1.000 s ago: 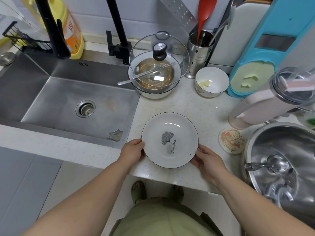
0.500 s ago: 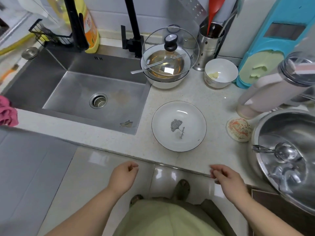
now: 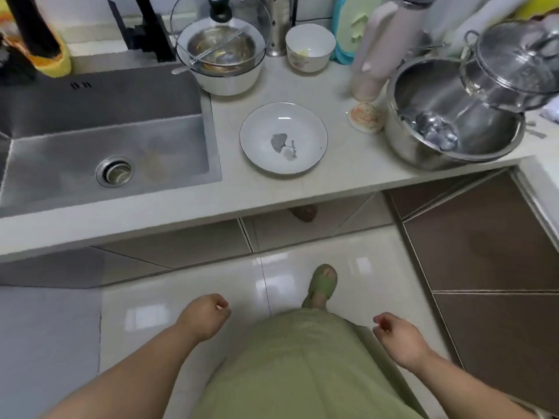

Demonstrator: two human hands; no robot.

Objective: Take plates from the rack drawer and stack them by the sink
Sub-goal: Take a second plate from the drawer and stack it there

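Plates: one white plate (image 3: 283, 137) with a grey leaf motif, flat on the counter (image 3: 348, 164), just right of the sink (image 3: 106, 140).
Hands: two, left hand (image 3: 204, 316) and right hand (image 3: 399, 337), both loosely curled, empty.
Plate to hands: far beyond both, well apart, untouched.

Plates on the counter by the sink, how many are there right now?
1. A single white plate with a leaf print lies on the counter, between the sink and the big steel pot. Nothing is stacked on it; the rack drawer is out of view.
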